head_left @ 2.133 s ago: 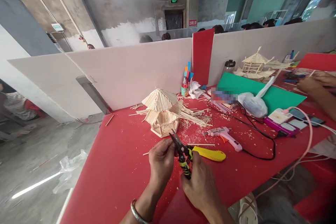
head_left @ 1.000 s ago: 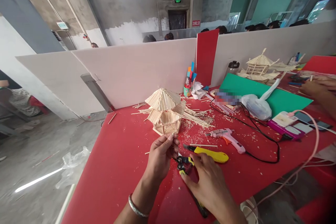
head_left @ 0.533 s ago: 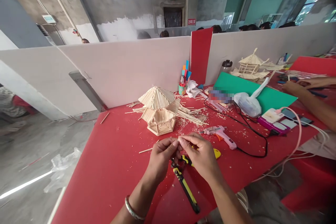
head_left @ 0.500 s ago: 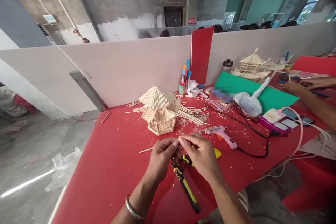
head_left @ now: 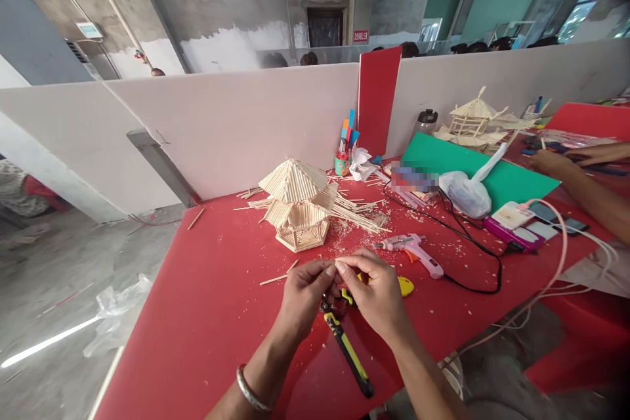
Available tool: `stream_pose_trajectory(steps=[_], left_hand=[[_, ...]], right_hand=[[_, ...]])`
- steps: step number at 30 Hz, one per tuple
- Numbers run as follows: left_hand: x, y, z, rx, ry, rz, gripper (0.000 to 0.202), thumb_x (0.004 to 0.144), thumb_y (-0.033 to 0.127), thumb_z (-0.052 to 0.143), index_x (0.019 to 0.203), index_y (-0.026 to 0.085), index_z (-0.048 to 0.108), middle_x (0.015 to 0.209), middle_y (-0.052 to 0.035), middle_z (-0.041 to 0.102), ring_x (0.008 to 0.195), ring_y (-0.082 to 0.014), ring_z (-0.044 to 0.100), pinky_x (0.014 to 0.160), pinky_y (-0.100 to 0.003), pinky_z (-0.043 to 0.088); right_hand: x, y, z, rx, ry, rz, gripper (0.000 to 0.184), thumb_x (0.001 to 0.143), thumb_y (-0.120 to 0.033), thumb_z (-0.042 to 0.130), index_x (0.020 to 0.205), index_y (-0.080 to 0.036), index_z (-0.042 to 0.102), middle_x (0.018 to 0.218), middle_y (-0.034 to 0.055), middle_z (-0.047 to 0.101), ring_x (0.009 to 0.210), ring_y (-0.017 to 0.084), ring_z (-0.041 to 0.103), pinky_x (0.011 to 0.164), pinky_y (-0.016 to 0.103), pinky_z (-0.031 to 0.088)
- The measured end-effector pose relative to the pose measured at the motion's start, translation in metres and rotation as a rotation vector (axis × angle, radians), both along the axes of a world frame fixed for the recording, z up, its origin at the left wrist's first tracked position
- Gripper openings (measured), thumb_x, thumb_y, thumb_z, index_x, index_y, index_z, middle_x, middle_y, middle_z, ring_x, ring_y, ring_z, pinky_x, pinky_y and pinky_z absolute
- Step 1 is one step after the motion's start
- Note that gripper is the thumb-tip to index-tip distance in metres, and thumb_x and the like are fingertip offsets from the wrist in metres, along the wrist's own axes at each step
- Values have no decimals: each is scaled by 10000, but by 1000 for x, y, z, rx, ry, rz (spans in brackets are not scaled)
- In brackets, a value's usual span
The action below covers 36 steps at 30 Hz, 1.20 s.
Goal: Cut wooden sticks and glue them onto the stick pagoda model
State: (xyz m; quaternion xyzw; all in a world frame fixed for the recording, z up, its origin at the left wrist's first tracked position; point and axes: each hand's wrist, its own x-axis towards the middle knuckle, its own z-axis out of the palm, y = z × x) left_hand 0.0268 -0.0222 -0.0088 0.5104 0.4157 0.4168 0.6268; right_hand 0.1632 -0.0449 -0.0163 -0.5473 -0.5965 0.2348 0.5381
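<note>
My left hand (head_left: 310,285) and my right hand (head_left: 371,285) meet fingertip to fingertip above the red table (head_left: 207,315). Both are closed in a pinch, and whatever sits between the fingertips is too small to make out. Under them lie pliers with black and yellow handles (head_left: 350,356), partly hidden by my hands. Just beyond stands a small pavilion model (head_left: 295,207) built of thin wooden sticks, with a tiered roof. Two loose sticks (head_left: 274,280) rest left of my fingers. To the right, a pink glue gun (head_left: 413,252) lies on its side.
Wooden sticks (head_left: 357,213) and chips are scattered behind the model. A black cable (head_left: 475,289) runs from the glue gun to a purple power strip (head_left: 512,236). A green board (head_left: 472,167) and a plastic bag (head_left: 465,193) lie back right. A co-worker's arm (head_left: 585,184) reaches in at right.
My hands stay pinched together in nearly the same place, with the fingertips shifting only slightly. The view has moved a little. The model, pliers and glue gun lie as before.
</note>
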Motion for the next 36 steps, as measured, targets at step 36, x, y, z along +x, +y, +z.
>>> stream_pose_trajectory(steps=[36], left_hand=[[-4, 7, -4, -362, -430, -60, 265, 695, 347, 815, 720, 126, 671, 564, 3, 545, 519, -89, 472, 483, -211, 339]], right_hand=[[0, -6, -5, 454, -414, -138, 175, 898, -156, 603, 1052, -201, 672, 838, 44, 608, 786, 157, 535, 704, 296, 454]])
